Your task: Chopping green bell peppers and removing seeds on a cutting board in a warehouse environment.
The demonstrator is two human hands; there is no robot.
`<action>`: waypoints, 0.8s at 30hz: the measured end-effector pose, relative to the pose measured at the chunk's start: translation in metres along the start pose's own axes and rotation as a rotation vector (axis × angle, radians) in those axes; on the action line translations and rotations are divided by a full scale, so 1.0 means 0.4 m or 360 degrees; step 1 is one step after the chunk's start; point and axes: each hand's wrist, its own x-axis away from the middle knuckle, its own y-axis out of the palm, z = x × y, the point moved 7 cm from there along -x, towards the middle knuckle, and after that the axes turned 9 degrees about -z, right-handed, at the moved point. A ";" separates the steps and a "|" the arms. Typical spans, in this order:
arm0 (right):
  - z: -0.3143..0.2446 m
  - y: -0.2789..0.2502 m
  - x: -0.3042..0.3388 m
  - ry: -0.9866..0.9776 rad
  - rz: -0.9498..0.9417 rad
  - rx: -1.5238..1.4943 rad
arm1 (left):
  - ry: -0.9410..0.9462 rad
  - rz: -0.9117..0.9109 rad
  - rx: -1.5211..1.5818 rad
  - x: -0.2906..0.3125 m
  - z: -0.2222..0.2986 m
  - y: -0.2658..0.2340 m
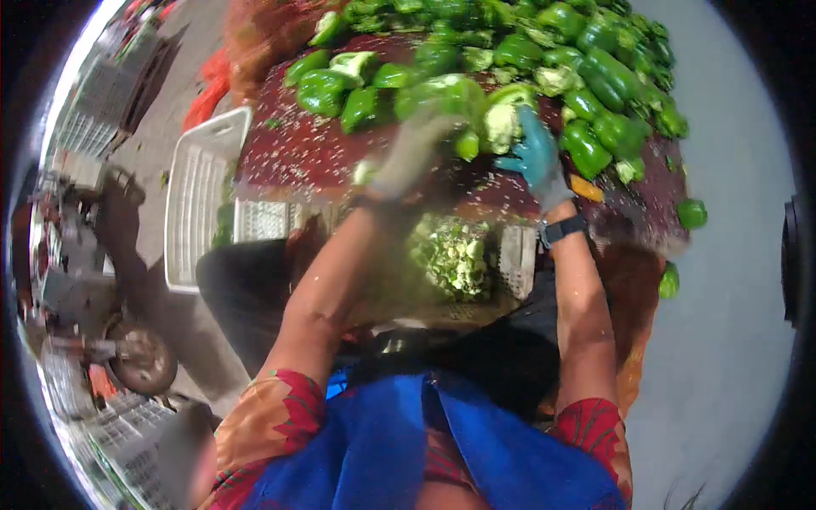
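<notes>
The person's right hand (541, 157), in a blue glove, has its grip half bent around a pale cut pepper (501, 126), with the thumb below and the fingers along its right side. This pepper is at the near part of the dark red worktop (285, 174). The left hand (416, 153), in a light glove, is blurred near a large green pepper (455, 92); how far its grip is open, one cannot tell. Many green peppers (612, 76) lie behind and to the right. Below, between the legs, pale scraps (459, 262) are heaped, and a white crate (204, 183) stands to the left.
</notes>
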 end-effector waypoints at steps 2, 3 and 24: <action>0.067 -0.020 -0.029 0.0309 0.0006 -0.0432 | -0.0085 0.0276 0.0097 0.058 0.041 0.043; 0.068 -0.017 -0.030 0.0356 -0.0029 -0.0517 | -0.0088 0.0106 0.0171 0.070 0.076 0.091; 0.147 -0.008 -0.129 -0.0287 -0.0318 -0.0161 | 0.0377 -0.0045 0.0682 0.060 0.003 0.055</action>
